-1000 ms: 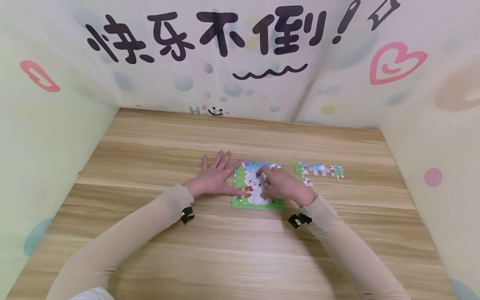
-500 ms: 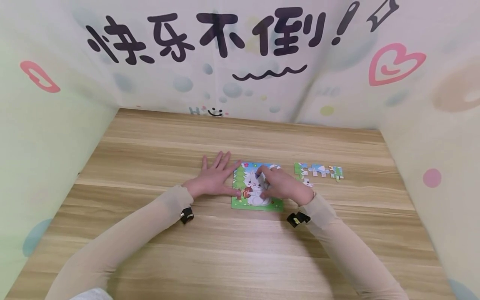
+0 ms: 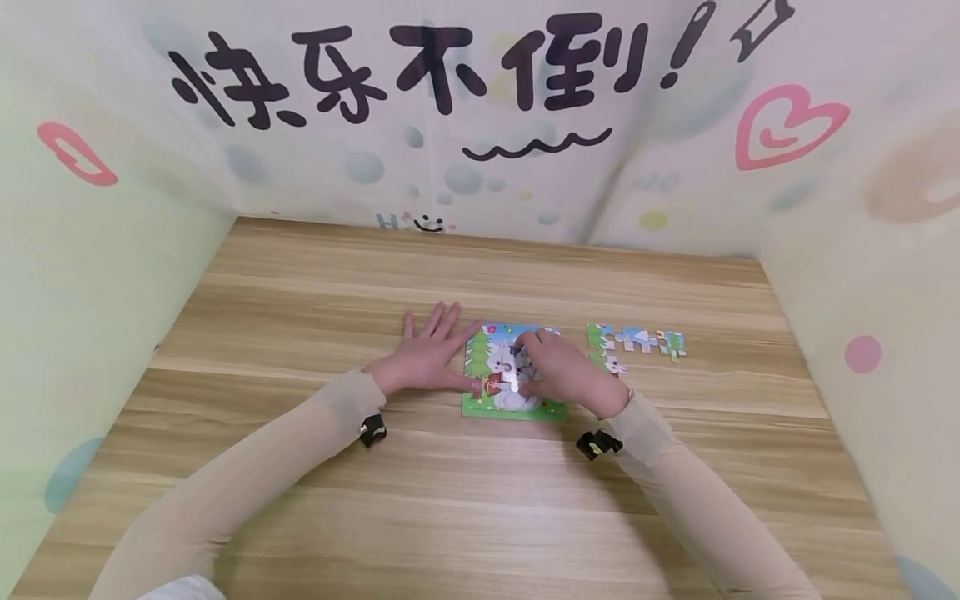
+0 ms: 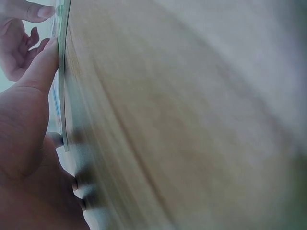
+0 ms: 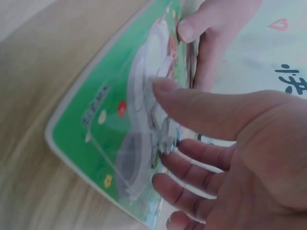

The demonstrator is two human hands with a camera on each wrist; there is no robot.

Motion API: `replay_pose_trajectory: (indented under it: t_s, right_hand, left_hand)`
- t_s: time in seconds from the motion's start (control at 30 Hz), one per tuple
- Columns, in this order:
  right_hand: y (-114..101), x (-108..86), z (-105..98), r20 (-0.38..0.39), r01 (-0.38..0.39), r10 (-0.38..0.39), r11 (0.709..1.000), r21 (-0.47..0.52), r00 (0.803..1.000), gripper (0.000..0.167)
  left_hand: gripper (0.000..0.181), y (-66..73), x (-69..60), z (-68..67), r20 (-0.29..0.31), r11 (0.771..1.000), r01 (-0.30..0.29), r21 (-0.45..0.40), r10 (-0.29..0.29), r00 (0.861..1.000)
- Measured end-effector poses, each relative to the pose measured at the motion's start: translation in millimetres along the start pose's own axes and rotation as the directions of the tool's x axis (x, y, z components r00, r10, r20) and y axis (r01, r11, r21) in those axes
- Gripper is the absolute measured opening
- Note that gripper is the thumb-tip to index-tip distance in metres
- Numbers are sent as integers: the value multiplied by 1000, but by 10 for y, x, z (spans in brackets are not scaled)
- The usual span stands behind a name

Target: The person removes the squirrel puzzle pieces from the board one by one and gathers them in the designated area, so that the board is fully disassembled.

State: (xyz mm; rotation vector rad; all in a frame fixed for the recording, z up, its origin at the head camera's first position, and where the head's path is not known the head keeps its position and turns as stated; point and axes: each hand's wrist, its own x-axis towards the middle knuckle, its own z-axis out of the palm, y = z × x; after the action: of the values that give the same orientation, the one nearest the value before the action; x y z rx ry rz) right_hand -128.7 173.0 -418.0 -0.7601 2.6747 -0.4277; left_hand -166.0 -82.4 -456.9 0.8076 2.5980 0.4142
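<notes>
The puzzle board lies flat on the wooden table, between my two hands and within reach of both. My left hand is extended, palm down, fingers spread. Its thumb rests on the board's left margin and its index fingertip reaches the upper-left corner; the other fingers lie on the tabletop. This two-point contact presumably keeps the board from sliding while leaving the picture uncovered.

My right hand is above the board's right half. Its fingers are bent, and thumb and fingertips stand opposed across a grey piece near the middle of the picture. I cannot tell whether the pinch is closed on that piece. The opposed position appears intended for working at its edges.

A group of loose pieces lies to the right of the board, apart from it, likely to keep them near my right hand and clear of the working area. Whether they interlock, I cannot tell.
</notes>
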Motion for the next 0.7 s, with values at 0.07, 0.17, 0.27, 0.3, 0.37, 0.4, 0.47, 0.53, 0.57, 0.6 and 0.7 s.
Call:
replay_pose_trajectory:
  t_s: [0.07,0.17,0.27,0.3,0.37,0.4,0.47,0.53,0.57,0.6,0.7]
  right_hand:
    - [16,11,9,2,17,-17,1000,-12,1000,63]
    - [50,31,23,6,33,-33,999,-14,999,62]
    - [79,47,20,9,39,-39,999,1,999,62]
    - [87,53,19,11,39,-39,999,6,999,62]
    - [93,56,9,17,35,-35,999,17,999,63]
    - [95,58,7,19,33,-33,999,20,999,63]
    - [102,66,11,23,32,-32,999,24,999,64]
    - [103,68,9,27,27,-28,999,29,999,64]
    - [107,70,12,27,28,-28,999,30,999,64]
    - [108,72,13,25,28,-29,999,31,999,63]
    - [109,70,17,12,31,-31,999,29,999,64]
  left_hand:
    - [110,-2,-3,3,3,1000,2,-3,-2,1000]
    - [109,-9,-2,10,6,1000,3,-11,-3,1000]
    - [109,-11,-2,14,5,1000,0,-16,0,1000]
    - [109,-11,-2,14,5,1000,0,-18,0,1000]
    - [109,-10,-4,12,6,1000,2,-20,-1,1000]
    - [109,-8,-6,11,6,1000,2,-20,-2,1000]
    - [109,-5,-11,7,7,1000,3,-20,-3,1000]
    - [110,-3,-13,5,6,1000,3,-19,-3,1000]
    - [110,-3,-15,4,6,1000,2,-18,-2,1000]
    - [109,-2,-15,4,5,1000,1,-16,-1,1000]
    - [109,-5,-12,2,4,1000,-1,-12,1,1000]
